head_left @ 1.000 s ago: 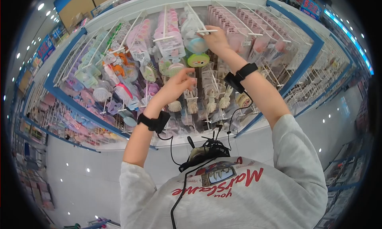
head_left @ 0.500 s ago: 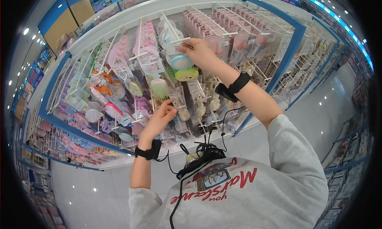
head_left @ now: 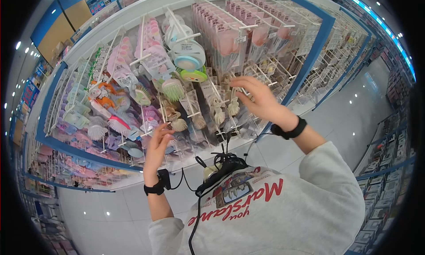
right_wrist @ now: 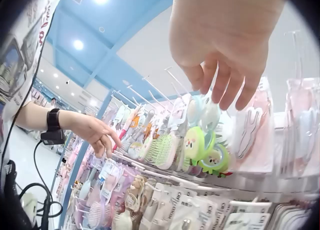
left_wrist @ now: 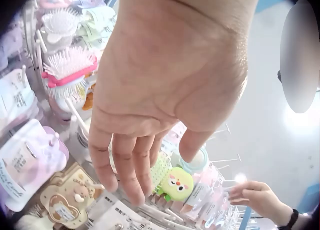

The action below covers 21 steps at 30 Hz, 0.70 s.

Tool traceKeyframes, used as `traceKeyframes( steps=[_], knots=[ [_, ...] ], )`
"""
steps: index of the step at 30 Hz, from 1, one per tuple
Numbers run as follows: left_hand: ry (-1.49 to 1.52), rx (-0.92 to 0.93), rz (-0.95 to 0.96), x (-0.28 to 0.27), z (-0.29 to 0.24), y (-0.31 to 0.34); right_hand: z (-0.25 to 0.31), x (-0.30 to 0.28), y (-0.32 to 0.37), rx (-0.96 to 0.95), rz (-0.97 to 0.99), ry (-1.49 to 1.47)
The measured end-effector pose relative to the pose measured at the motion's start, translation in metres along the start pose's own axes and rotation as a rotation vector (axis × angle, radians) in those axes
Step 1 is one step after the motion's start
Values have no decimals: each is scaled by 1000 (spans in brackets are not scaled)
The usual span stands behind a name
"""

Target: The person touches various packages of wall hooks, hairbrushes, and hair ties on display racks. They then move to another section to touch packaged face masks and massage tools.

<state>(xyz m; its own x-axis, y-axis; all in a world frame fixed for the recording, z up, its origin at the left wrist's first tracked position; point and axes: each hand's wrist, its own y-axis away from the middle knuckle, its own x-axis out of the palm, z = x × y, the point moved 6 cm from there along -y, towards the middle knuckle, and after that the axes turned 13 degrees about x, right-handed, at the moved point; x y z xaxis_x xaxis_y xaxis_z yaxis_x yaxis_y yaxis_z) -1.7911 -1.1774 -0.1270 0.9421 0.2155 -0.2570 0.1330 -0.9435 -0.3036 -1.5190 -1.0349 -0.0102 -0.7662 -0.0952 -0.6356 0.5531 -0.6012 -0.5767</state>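
Note:
Several round brushes and mirrors hang on a hook, among them a blue-rimmed one (head_left: pixel 187 61) and a green one with a face (head_left: pixel 193 75), also visible in the left wrist view (left_wrist: pixel 177 184). My right hand (head_left: pixel 264 102) is off to their right with fingers loosely bent and nothing held; in the right wrist view the hand (right_wrist: pixel 225 49) hangs above the packs. My left hand (head_left: pixel 156 149), fingers relaxed and empty, hovers in front of the lower hooks beside a cream brush (head_left: pixel 179 125). The left palm (left_wrist: pixel 170 69) fills much of the left wrist view.
Pink packs (head_left: pixel 228 38) hang in rows to the right, near a blue rack post (head_left: pixel 310 60). An orange character item (head_left: pixel 101 90) and a pink-framed brush (head_left: pixel 118 123) hang on the left. White hook ends stick out toward me. Pale floor (head_left: pixel 110 210) lies below.
My right hand has let go at the hook with the round mirrors and moved down and right. My left hand has moved lower and left. The view has shifted to the right.

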Motion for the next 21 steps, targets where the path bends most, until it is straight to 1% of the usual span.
traceKeyframes(
  steps=[1,2,3,5,6,7,8,10,11,13,14,15,17,19,21],
  knots=[
    [5,13,-49,-6,-5,4,0,-12,7,1,2,-1],
    [9,47,-97,-11,-19,9,1,-22,11,63,123,139],
    [10,47,-97,-15,-17,14,4,-33,15,125,243,281],
    [13,49,-216,-35,-11,29,29,-61,18,86,341,384],
    [14,63,-272,-41,-12,35,36,-74,21,50,394,398],
    [18,64,-268,-41,-13,40,44,-83,23,14,447,411],
    [-1,71,-322,-45,-15,45,55,-94,19,17,446,415],
    [-19,79,-411,-53,-18,55,77,-112,7,-1,574,284],
    [-14,83,-412,-54,-20,59,85,-121,-2,-1,573,290],
    [-73,103,-475,-62,-26,66,92,-134,-23,47,598,287],
    [-84,111,-520,-66,-26,70,92,-140,-39,13,549,252],
    [-81,114,-525,-66,-27,72,91,-145,-57,-23,499,216],
    [-99,151,-624,-71,-34,80,101,-147,-102,22,425,401],
    [-93,168,-653,-70,-39,85,133,-139,-146,123,451,512],
    [-88,189,-686,-65,-44,92,134,-117,-188,13,524,651]
  ],
)
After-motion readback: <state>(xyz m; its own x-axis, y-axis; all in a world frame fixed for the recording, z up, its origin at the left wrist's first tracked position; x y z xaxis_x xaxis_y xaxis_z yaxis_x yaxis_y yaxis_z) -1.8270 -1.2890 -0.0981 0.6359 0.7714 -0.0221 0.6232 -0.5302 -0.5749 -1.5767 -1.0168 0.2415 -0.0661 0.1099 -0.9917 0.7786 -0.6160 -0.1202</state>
